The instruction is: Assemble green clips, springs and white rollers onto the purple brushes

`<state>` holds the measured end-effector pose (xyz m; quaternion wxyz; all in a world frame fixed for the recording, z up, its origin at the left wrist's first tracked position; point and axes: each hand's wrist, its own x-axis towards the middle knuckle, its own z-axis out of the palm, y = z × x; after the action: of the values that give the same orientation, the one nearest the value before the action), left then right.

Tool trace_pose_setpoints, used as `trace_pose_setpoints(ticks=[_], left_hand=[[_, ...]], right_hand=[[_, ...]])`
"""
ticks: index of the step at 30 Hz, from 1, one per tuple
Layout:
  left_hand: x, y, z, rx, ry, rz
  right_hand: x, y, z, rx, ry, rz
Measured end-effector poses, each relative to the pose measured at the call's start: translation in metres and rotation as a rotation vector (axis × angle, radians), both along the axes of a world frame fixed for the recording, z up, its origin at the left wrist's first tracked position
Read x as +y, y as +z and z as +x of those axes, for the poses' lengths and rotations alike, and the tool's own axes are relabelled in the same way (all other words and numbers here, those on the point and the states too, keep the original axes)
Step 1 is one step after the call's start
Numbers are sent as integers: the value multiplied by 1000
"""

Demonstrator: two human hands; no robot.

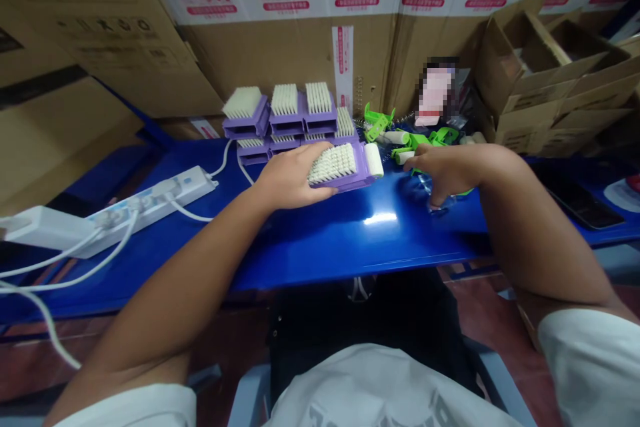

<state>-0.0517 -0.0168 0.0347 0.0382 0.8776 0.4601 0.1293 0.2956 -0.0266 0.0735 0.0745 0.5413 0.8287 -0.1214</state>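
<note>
1 purple scrub brush (345, 170) w/ white bristles facing up is held in the left hand (290, 177), fingers wrapped round its near side, just above the blue tabletop (320, 247). A white cylinder (373, 160) sits at the brush's far end, just right of the left hand. The right hand (445, 170) is near that end, fingers curled down, fingertips (434, 199) on a see-through plastic piece (425, 188); can't tell if it's gripping. Bright green plastic parts (413, 140) lie just past the right hand, w/ short white cylinders (397, 138) among them. Past the left hand, more purple brushes (285, 113) stand stacked, bristles up. Left of the left hand, a white power strip (150, 203) runs along the tabletop w/ white cables. Well right of the right hand lies a dark phone (580, 203). Beyond the right hand, a pixelated pink-and-white item (435, 93) is too blurred to tell. Cardboard boxes (540, 73) fill the space behind everything.
</note>
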Motion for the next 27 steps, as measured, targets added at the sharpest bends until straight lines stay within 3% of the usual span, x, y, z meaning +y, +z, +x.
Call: trace_pose_setpoints(ticks=[4, 7, 10, 18, 21, 27], left_hand=[[2, 1, -2, -43, -45, -68], [3, 2, -2, -122, -61, -102], [5, 2, -3, -177, -64, -126], [7, 1, -6, -207, 85, 25], [2, 5, -3, -144, 157, 70], [-6, 7, 4, -32, 212, 97]], right_hand=[[-2, 8, -2, 352, 274, -141], [5, 15, 0, 529, 326, -124], [16, 14, 3, 639, 240, -64], [41, -14, -18, 1415, -237, 138], [38, -24, -37, 1587, -254, 159], [30, -48, -64, 1532, -204, 19]])
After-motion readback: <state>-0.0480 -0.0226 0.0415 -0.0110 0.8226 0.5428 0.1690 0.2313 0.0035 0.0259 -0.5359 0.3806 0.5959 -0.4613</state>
